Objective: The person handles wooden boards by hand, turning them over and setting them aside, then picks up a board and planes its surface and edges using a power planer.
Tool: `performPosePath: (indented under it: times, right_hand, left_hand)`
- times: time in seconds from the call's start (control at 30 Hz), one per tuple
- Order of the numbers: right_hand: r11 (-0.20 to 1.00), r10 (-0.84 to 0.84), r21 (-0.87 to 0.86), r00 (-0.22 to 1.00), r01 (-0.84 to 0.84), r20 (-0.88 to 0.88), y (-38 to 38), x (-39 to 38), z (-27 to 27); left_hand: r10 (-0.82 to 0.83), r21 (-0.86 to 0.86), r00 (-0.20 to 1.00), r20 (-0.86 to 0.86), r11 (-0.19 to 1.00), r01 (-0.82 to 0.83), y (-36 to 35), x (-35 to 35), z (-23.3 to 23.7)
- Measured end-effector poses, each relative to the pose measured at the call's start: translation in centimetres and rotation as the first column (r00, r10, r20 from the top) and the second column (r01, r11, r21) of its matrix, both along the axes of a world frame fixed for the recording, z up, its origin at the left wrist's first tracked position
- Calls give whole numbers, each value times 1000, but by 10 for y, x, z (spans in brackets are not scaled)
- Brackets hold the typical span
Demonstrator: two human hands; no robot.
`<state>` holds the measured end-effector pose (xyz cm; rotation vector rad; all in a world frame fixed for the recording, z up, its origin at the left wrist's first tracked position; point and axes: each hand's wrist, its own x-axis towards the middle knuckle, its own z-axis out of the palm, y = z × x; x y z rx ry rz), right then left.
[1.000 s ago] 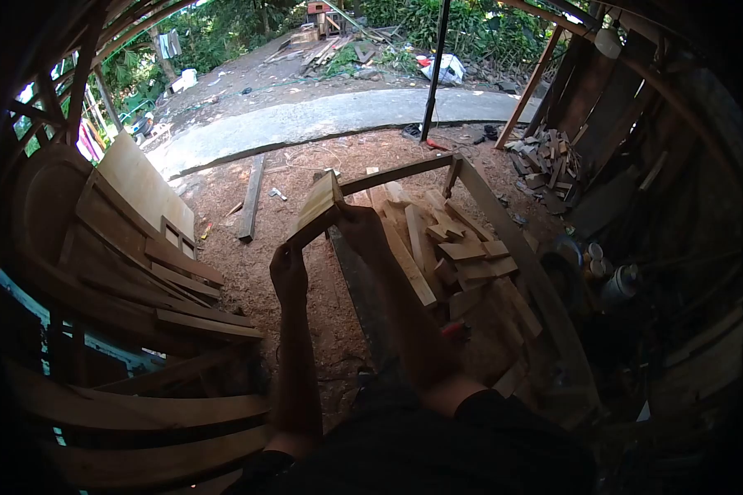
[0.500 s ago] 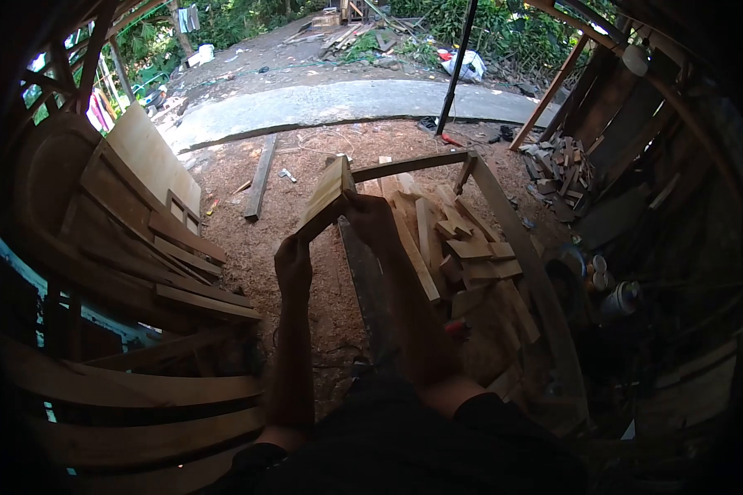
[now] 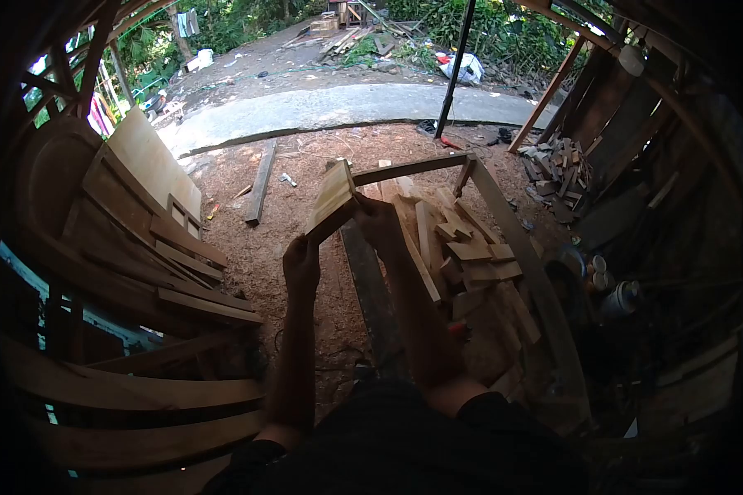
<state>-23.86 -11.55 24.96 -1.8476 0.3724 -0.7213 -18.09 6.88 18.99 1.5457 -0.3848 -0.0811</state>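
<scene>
A short wooden piece (image 3: 333, 199), pale on its broad face and dark along its edge, is held up in front of me, tilted. My left hand (image 3: 301, 262) is closed on its lower left corner. On its right end, my right hand (image 3: 376, 221) grips it with the fingers partly hidden in shadow. Below and to the right, several pale wood offcuts (image 3: 470, 247) lie heaped inside a wooden frame (image 3: 530, 260). A dark beam (image 3: 368, 289) runs beneath my right forearm.
Boards and panels (image 3: 153, 173) lean along the left side. A loose plank (image 3: 262, 183) and a hammer (image 3: 287, 179) lie on the sawdust-covered ground. Cans (image 3: 623, 297) and a scrap pile (image 3: 565, 169) are at the right, near a black post (image 3: 454, 74).
Both hands and the wooden piece have shifted slightly to the right in view, and the piece's pale face shows a little brighter. The grip looks the same.
</scene>
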Motion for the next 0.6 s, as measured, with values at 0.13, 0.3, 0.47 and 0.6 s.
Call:
performPosePath:
  times: [0.13,0.3,0.47,0.6]
  right_hand:
    - [993,61,102,996,-55,-61,-4,-7,-17]
    - [888,179,433,984,-156,-12,6,-40,-36]
    - [819,165,554,986,-147,17,10,-60,-74]
    - [911,33,412,999,-32,5,-1,-73,-97]
  left_hand:
    - [81,-96,993,80,993,-73,-9,-11,-10]
    - [133,18,978,159,990,-138,-8,-23,-15]
    - [121,67,974,191,988,-136,-12,-38,-2]
    - [54,34,988,142,998,-60,-21,-45,-22]
